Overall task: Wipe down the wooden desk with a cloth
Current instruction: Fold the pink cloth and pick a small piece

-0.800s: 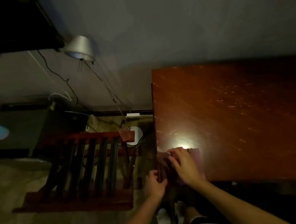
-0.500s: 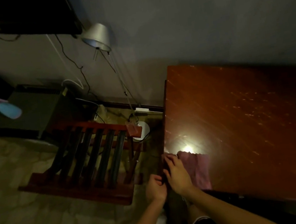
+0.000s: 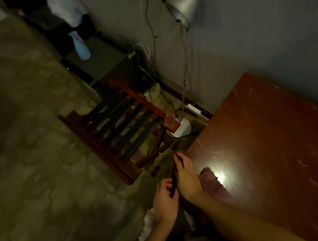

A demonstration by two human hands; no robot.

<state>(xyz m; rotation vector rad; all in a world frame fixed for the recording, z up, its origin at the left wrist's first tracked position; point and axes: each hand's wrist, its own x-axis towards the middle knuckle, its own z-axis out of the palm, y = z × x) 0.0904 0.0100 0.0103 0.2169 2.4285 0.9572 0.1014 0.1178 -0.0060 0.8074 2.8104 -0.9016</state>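
**Hands at the desk's left edge**

The pink cloth (image 3: 215,186) lies at the front left corner of the wooden desk (image 3: 271,144), beside a bright glare. The right hand (image 3: 186,178) rests along the left edge, fingers stretched, touching the cloth. The left hand (image 3: 165,201) is just off that edge; blur hides its grip.
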